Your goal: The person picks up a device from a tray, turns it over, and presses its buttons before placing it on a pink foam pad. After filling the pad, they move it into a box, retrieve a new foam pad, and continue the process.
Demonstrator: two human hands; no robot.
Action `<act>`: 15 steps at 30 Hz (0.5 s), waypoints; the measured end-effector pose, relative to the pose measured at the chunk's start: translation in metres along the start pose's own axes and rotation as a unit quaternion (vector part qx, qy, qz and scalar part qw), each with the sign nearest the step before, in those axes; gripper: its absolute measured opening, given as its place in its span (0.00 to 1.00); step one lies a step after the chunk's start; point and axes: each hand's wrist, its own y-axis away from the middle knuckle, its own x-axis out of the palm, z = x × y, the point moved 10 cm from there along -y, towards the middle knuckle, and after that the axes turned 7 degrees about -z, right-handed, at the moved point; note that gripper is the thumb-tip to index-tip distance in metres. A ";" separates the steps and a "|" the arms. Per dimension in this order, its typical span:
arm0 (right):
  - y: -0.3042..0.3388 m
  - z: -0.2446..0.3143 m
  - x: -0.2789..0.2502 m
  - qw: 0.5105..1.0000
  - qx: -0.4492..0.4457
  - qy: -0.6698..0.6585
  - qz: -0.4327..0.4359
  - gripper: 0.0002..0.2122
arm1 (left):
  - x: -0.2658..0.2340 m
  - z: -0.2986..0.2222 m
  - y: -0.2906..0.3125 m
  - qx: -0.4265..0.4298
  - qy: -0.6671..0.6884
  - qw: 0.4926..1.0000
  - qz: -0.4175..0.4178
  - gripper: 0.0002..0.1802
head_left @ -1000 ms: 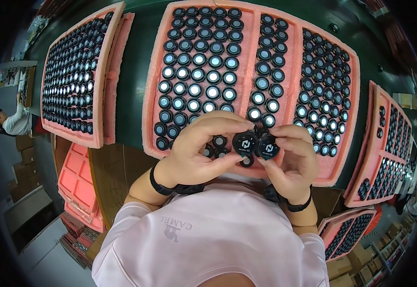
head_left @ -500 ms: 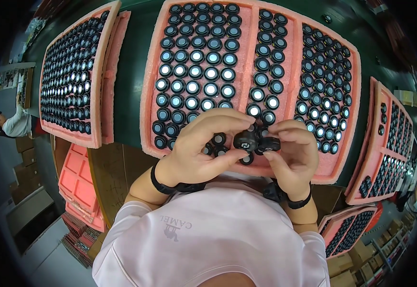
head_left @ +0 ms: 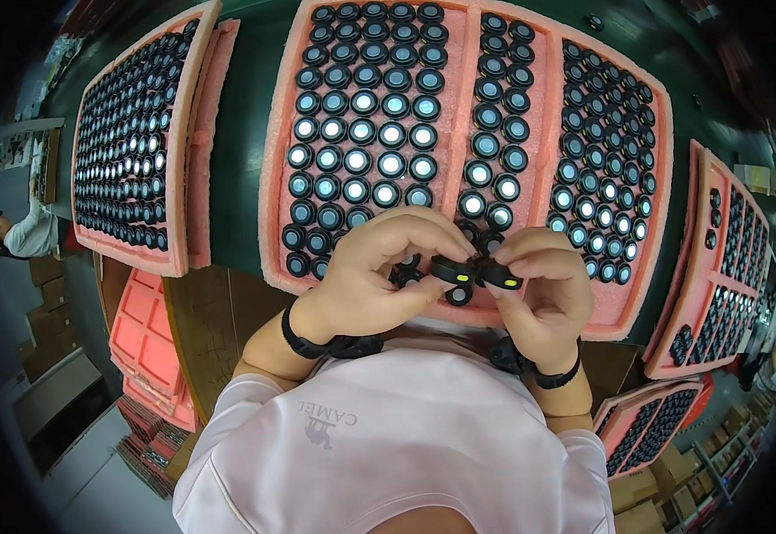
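The bare left hand (head_left: 379,271) pinches a small black, round, puck-like disc (head_left: 444,270) between thumb and fingers; the bare right hand (head_left: 544,289) grips a matching black disc (head_left: 502,277) beside it. Both pieces tilt edge-on, each showing a bright yellow-green patch on its side (whether the two rims touch is hard to tell). They are held over the near part of a pink foam tray (head_left: 463,98) with raised dividers. Handling of this pair looks unfinished: both are in the fingers, neither set down. In the tray, black discs with pale round centres (head_left: 364,102) stand in rows; how many are already dealt with cannot be told. The hands hide some of the near rows, and a few discs sit close around the fingertips. A densely filled pink tray (head_left: 178,178) lies to the left, a sparser pink tray (head_left: 692,267) to the right. Dark green tabletop (head_left: 245,178) shows between them, and one loose disc (head_left: 594,21) lies beyond the dividers.
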 end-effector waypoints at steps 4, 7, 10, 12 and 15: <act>-0.001 0.002 0.000 1.000 -0.003 -0.012 -0.006 0.14 | -0.003 -0.001 0.001 -0.009 0.018 0.999 -0.029 0.17; -0.001 0.004 0.000 1.000 0.002 0.001 -0.011 0.13 | -0.004 -0.005 0.000 0.003 -0.029 0.999 -0.031 0.16; 0.000 0.005 0.001 1.000 -0.008 0.017 -0.010 0.13 | -0.004 -0.031 0.002 0.157 -0.089 0.981 -0.077 0.19; 0.000 0.009 0.003 0.999 -0.033 0.036 -0.003 0.12 | -0.003 -0.031 0.002 0.169 -0.097 0.979 -0.060 0.17; -0.001 0.011 0.004 0.998 -0.043 0.052 0.016 0.11 | 0.002 -0.034 0.003 0.194 -0.114 0.974 -0.026 0.14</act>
